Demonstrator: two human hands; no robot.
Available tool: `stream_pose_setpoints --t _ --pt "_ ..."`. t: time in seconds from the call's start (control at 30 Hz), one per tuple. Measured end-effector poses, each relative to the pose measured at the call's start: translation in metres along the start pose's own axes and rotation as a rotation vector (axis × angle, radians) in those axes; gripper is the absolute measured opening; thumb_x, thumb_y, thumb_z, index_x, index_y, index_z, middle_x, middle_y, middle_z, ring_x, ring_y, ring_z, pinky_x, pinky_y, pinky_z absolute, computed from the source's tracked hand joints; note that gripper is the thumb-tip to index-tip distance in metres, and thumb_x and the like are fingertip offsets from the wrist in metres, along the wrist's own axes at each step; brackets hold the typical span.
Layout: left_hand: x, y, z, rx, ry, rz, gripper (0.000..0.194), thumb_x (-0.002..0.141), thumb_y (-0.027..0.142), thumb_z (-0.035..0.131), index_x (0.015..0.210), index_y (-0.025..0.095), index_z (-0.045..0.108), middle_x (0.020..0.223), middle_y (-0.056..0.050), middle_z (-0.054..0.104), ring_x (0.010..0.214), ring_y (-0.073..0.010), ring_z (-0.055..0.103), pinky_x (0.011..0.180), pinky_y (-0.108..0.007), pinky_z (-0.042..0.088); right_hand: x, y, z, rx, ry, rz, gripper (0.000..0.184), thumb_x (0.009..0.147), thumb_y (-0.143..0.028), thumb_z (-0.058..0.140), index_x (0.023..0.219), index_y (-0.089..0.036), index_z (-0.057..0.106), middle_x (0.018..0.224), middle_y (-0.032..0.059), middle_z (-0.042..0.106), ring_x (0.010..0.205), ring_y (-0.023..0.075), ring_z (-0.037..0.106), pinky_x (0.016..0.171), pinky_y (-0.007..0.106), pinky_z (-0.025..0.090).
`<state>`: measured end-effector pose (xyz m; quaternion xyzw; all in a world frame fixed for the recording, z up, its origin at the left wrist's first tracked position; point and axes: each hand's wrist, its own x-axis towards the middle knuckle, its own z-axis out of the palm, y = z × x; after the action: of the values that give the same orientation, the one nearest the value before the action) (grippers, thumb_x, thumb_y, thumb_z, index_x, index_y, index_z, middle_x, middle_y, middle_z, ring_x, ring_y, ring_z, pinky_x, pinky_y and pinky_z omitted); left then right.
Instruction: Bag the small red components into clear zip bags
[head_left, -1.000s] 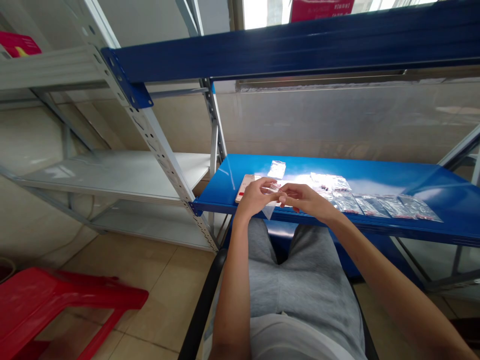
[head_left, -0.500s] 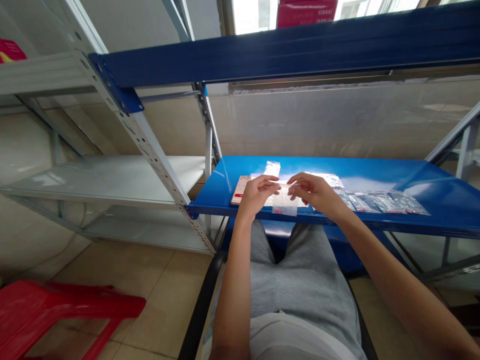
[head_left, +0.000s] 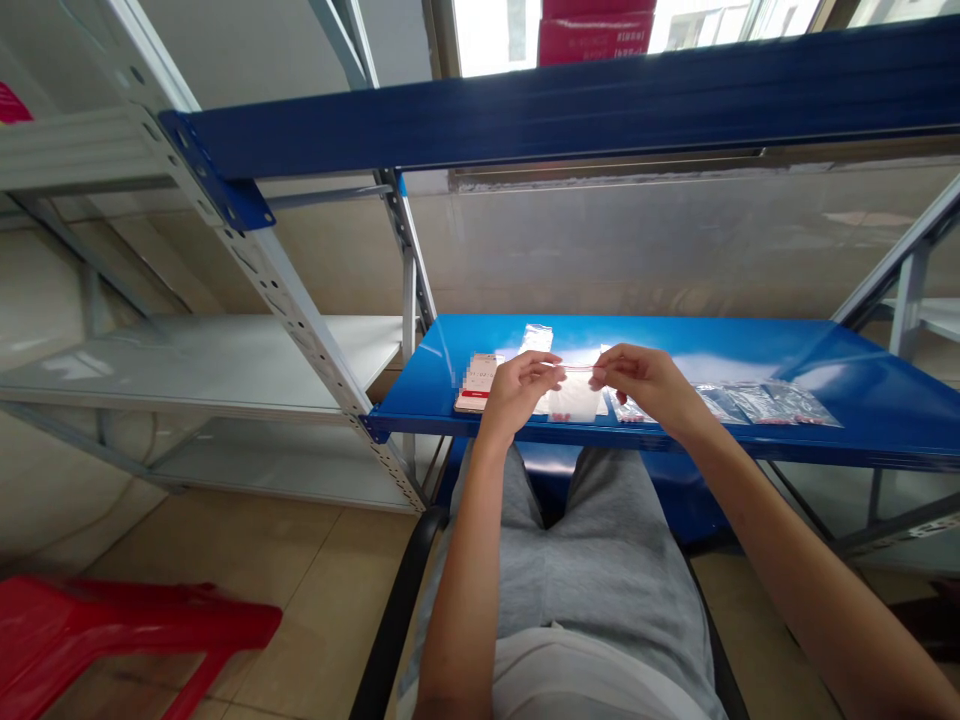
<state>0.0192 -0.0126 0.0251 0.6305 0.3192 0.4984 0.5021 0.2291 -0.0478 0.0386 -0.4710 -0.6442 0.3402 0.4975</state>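
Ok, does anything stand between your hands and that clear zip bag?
Nothing visible does: the left hand and right hand pinch the red-lined top edge of the clear zip bag, with no object between them and it.

A storeroom, going by its steel shelving (head_left: pixel 525 118).

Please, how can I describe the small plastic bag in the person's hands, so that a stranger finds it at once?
Find the blue shelf in front of the seated person. Between the left hand and right hand is a clear bag. Unlike the flat bags lying to the right, it is held up by its red-lined top edge.
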Motion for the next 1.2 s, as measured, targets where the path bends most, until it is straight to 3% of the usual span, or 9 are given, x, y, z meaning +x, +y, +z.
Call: stream_pose_setpoints --t 0.33,0.53,0.87,1.0,1.2 --pt "0.005 -0.014 -0.002 0.082 -0.077 0.052 0.029 0.087 0.044 0.071 0.09 0.015 0.074 0.083 -0.007 0.073 0.079 -0.018 0.069 0.072 -0.028 0.052 0.0 0.003 -0.001 -0.034 0.023 -0.007 0.024 0.082 -0.04 0.075 0.089 -0.018 0.07 0.08 0.0066 0.073 0.067 0.0165 0.062 0.052 0.026 0.045" --pt "0.006 -0.016 -0.004 0.105 -0.012 0.08 0.026 0.086 0.042 0.072 0.089 0.016 0.074 0.081 -0.006 0.075 0.079 -0.0185 0.07 0.072 -0.028 0.052 0.002 0.007 -0.002 -0.043 -0.035 -0.008 0.031 0.085 -0.048 0.072 0.086 -0.017 0.071 0.081 0.0079 0.074 0.066 0.0169 0.062 0.052 0.028 0.044" --pt "0.003 -0.01 0.001 0.143 0.061 0.131 0.023 0.085 0.04 0.074 0.082 0.018 0.076 0.075 -0.004 0.073 0.075 -0.019 0.07 0.072 -0.03 0.051 -0.002 -0.006 -0.003 -0.153 0.067 -0.088 0.029 0.084 -0.047 0.071 0.08 -0.018 0.072 0.078 0.0072 0.073 0.062 0.0155 0.058 0.055 0.028 0.041" --pt "0.002 -0.008 0.003 0.138 0.074 0.16 0.022 0.086 0.04 0.072 0.083 0.018 0.076 0.078 -0.004 0.074 0.078 -0.0193 0.07 0.075 -0.03 0.052 -0.004 -0.009 -0.001 -0.092 0.026 -0.021 0.032 0.085 -0.049 0.07 0.081 -0.017 0.069 0.078 0.0064 0.073 0.055 0.0121 0.051 0.051 0.027 0.038" --pt "0.002 -0.007 0.008 0.123 0.061 0.15 0.025 0.087 0.043 0.071 0.086 0.018 0.075 0.082 -0.005 0.074 0.081 -0.0193 0.07 0.077 -0.03 0.052 -0.005 -0.012 0.005 0.014 -0.03 0.025 0.038 0.084 -0.056 0.071 0.09 -0.018 0.069 0.076 0.0059 0.071 0.056 0.0127 0.053 0.047 0.025 0.035"
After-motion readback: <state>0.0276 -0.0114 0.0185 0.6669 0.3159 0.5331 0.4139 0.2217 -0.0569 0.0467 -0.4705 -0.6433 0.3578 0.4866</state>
